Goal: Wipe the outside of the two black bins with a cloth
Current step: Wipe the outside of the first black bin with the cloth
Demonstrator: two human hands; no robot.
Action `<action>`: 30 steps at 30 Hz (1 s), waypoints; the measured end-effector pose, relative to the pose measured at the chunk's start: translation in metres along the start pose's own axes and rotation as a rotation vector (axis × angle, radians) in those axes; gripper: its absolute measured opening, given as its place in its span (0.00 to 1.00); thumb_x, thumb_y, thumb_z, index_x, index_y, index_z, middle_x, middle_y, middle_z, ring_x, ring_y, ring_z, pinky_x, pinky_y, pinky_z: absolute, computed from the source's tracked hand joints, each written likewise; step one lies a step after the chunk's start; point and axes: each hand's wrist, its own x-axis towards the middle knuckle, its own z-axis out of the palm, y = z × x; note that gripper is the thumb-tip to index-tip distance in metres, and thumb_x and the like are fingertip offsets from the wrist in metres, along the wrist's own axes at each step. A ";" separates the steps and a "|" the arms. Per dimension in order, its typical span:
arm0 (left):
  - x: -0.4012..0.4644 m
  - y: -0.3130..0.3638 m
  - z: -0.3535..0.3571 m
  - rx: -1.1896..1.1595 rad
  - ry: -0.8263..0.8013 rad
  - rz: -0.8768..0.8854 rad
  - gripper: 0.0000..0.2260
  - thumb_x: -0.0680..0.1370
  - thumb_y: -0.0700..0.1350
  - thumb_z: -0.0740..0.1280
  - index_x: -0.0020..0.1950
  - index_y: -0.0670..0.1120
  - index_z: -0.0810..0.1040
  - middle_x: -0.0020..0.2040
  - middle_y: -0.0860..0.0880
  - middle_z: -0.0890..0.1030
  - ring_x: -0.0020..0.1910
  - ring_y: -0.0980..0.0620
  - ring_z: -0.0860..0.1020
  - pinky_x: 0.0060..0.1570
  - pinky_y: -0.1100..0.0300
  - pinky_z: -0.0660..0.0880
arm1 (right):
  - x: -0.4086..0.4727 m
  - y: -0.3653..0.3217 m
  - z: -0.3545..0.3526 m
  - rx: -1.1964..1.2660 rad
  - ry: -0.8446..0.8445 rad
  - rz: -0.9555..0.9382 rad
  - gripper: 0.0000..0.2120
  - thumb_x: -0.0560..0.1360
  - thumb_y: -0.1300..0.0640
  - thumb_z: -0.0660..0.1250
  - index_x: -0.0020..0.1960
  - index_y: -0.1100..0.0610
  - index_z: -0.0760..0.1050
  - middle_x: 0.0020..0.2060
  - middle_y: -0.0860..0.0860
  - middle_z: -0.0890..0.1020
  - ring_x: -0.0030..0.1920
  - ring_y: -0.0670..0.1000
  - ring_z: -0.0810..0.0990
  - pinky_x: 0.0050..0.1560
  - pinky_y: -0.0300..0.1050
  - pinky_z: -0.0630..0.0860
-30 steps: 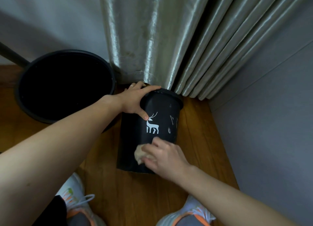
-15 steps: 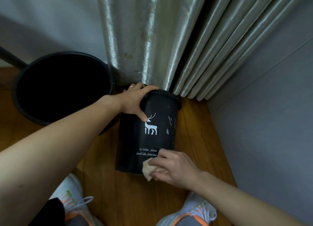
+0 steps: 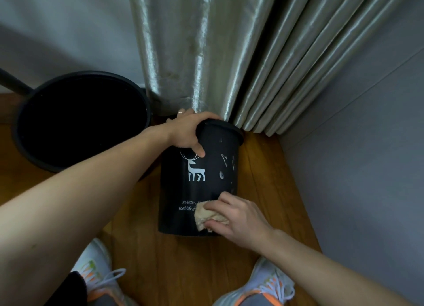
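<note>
The small black bin [image 3: 202, 179] stands in the middle of the frame on the wooden floor [image 3: 263, 168], its long axis running bottom to top of the picture, its rim tipped away from you toward the curtain [image 3: 206, 53] and its base nearest your shoes. It is a smooth, slightly tapered cylinder with a lipped rim, a white deer printed on the side facing you and small white lettering beneath it.

Your left hand [image 3: 187, 131] grips the rim at the bin's top left, thumb pressed down onto the wall just above the deer, fingers curled over the lip. Your right hand [image 3: 238, 218] pinches a crumpled beige cloth [image 3: 205, 217] between thumb and fingers and holds it against the lower right of the bin's wall, partly covering the lettering. The cloth looks soft and nubbly.

The large black bin [image 3: 80, 119] sits at the left of the frame, round, open-mouthed, just beside the small one. The curtain hangs in shiny grey-green folds behind both. White and orange sneakers [image 3: 270, 285] show at the bottom edge.
</note>
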 end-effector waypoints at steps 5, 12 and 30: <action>0.001 -0.011 0.008 -0.055 0.031 0.051 0.48 0.60 0.50 0.82 0.71 0.69 0.58 0.60 0.50 0.66 0.67 0.43 0.59 0.67 0.36 0.61 | -0.002 0.001 -0.004 -0.018 -0.022 -0.039 0.15 0.75 0.43 0.66 0.57 0.51 0.78 0.43 0.48 0.75 0.39 0.46 0.75 0.31 0.40 0.73; 0.001 -0.009 0.008 0.034 0.000 0.066 0.48 0.63 0.50 0.80 0.74 0.66 0.55 0.66 0.50 0.65 0.68 0.42 0.60 0.67 0.34 0.59 | 0.014 0.007 -0.012 -0.068 -0.020 -0.040 0.16 0.75 0.42 0.64 0.55 0.50 0.80 0.42 0.49 0.76 0.38 0.50 0.78 0.31 0.44 0.76; 0.000 -0.015 0.014 0.067 0.012 0.092 0.48 0.67 0.50 0.79 0.77 0.64 0.51 0.70 0.50 0.63 0.69 0.43 0.59 0.68 0.36 0.59 | 0.071 0.031 -0.041 -0.045 0.026 0.269 0.18 0.76 0.42 0.67 0.64 0.46 0.74 0.51 0.48 0.76 0.49 0.53 0.77 0.44 0.45 0.72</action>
